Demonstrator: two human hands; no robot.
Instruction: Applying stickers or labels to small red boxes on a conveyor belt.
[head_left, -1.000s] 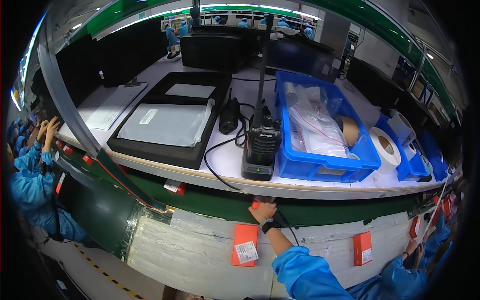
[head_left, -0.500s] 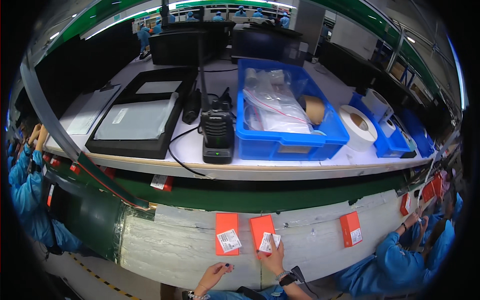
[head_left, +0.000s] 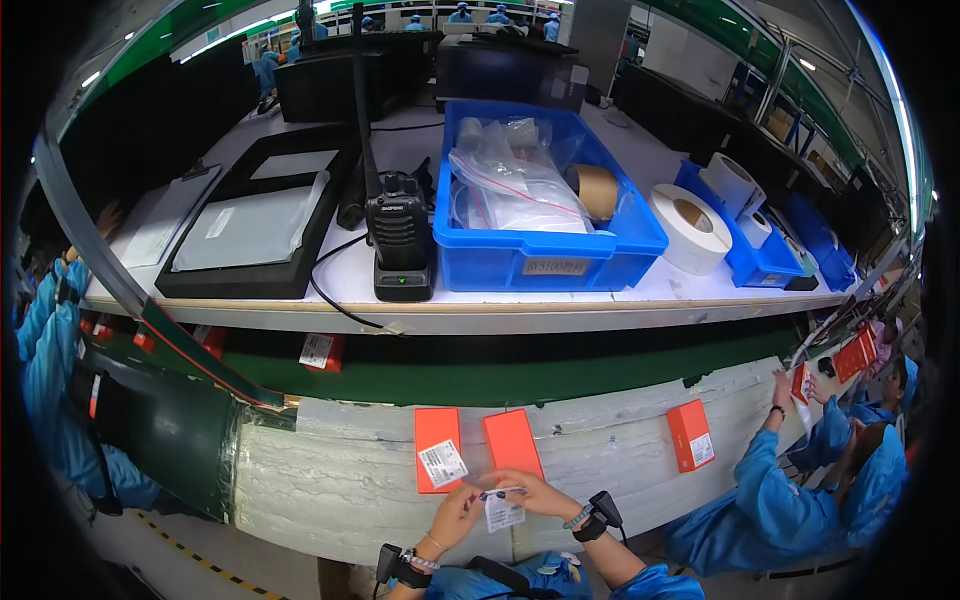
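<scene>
The white label (head_left: 505,514) is hanging between the two hands, above the desk (head_left: 330,470) and just in front of the middle red box (head_left: 512,440). The right hand (head_left: 537,492) is pinching its upper edge, that grip looking clamped on it; the left hand (head_left: 457,512) is resting its fingertips near the same edge, and I cannot tell whether they are closing on it.

Doing this well is probably calling for pinching only the margins, keeping both wrists steady and holding the piece flat, so that it is not curling or creasing. Fingers should be staying off the printed face.

As for writing, the white label is showing small print, too fine for reading. A similar tilted sticker (head_left: 442,463) is lying on the left red box (head_left: 437,428), and another is sitting on the right red box (head_left: 686,428). On the shelf (head_left: 600,315), the blue bin (head_left: 480,262) is wearing a marked tag (head_left: 556,267), and the walkie-talkie (head_left: 402,235) is carrying a printed name.
</scene>
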